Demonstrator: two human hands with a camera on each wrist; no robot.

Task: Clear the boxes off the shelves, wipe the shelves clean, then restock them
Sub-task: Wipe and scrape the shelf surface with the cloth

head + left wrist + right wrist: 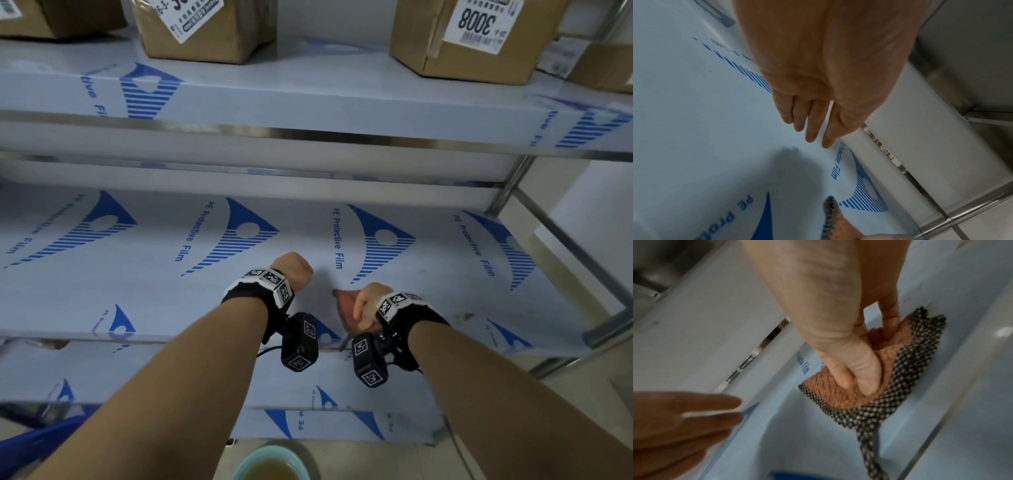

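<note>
A person's right hand point(855, 356) pinches a folded pink cloth point(840, 394) with a checked backing just above the bare middle shelf point(239, 301). The left hand point(813, 116) hovers with fingers straight, holding nothing. Cardboard boxes point(476, 37) sit on the shelf above. Wiping appears underway; next, press and sweep the cloth across.

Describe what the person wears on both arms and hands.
Both forearms are bare, no sleeves or gloves. Each wrist carries a black strap with a white block of black-and-white square markers, plus a black camera pod with similar markers beneath the left hand and right hand; thin black cables trail.
</note>
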